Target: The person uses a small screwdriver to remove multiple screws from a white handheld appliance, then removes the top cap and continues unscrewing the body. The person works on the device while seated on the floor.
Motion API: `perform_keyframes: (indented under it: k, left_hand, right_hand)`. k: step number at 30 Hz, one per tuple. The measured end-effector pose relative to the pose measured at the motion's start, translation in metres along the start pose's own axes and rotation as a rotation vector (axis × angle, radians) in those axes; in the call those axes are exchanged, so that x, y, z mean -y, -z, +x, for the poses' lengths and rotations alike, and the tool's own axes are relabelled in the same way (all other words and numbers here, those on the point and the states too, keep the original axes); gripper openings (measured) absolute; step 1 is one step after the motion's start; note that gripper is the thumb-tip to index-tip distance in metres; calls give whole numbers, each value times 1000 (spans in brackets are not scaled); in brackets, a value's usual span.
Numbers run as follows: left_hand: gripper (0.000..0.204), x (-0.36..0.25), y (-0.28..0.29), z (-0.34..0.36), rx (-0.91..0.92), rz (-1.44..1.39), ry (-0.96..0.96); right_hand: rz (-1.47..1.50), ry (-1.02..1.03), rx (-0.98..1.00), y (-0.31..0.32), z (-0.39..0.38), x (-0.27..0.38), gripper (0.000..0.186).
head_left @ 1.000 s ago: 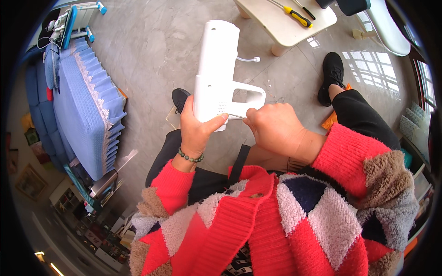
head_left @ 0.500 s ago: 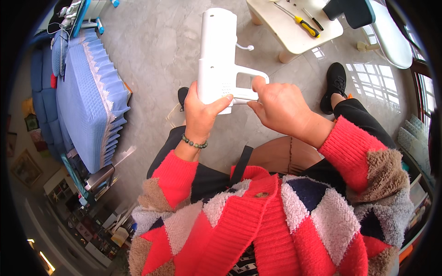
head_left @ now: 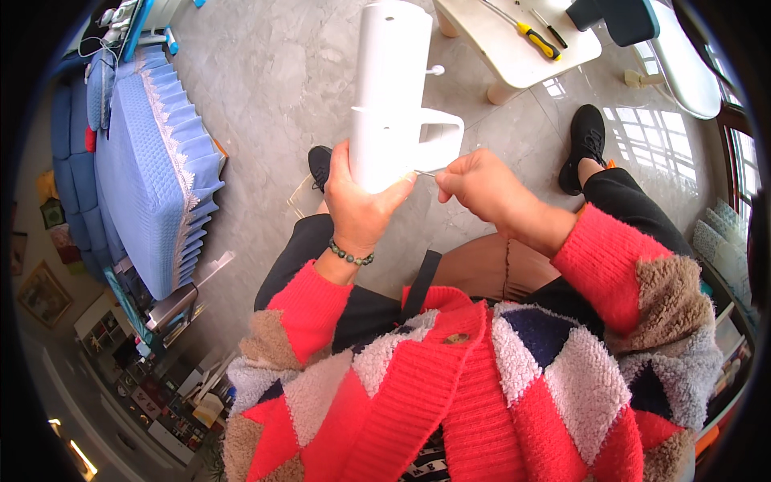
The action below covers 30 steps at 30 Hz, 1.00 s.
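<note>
A white appliance (head_left: 389,88), long-bodied with a loop handle on its right side, is held out in front of me over the floor. My left hand (head_left: 361,210) grips its near end, the thumb laid along the lower edge. Just right of that thumb, my right hand (head_left: 486,189) is closed in a pinch on a thin metal piece (head_left: 426,173) that reaches to the appliance's near end below the handle. Its kind is too small to make out. A short white stub with a rounded tip (head_left: 436,71) sticks out from the appliance's right side, above the handle.
A low white table (head_left: 514,68) at the far right carries a yellow-and-black screwdriver (head_left: 538,42), a slim black tool (head_left: 554,34) and small dark bits. Beside it stands a dark blue and white chair (head_left: 683,64). A blue-covered couch (head_left: 144,177) lies left.
The appliance has turned slightly and shifted a little right, its side facing me differently. My right hand has moved off the handle, lower, and now pinches beside the appliance's near end.
</note>
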<state>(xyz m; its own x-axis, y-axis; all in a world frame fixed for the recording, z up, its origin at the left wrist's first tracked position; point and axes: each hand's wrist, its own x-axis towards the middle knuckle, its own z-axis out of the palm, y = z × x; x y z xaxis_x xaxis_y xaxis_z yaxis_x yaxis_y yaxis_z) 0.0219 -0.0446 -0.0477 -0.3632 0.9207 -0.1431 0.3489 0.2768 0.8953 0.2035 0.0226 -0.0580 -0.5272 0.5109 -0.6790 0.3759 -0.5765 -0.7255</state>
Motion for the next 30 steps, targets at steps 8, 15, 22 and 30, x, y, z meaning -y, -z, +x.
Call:
perform_keyframes:
  k: [8,15,22,30]
  left_hand:
    - [45,-3,4,24,14,-360,128]
    - [41,2,31,27,53,-669,454]
    - [54,4,36,11,205,-796,500]
    - [54,-4,30,-1,286,-506,491]
  right_hand:
    - [55,-115,92,16,0,44,21]
    - [-394,399,-481,59,-11,42,28]
    - [64,-60,-162,57,-20,6,50]
    - [256,-384,-19,46,-21,-20,38]
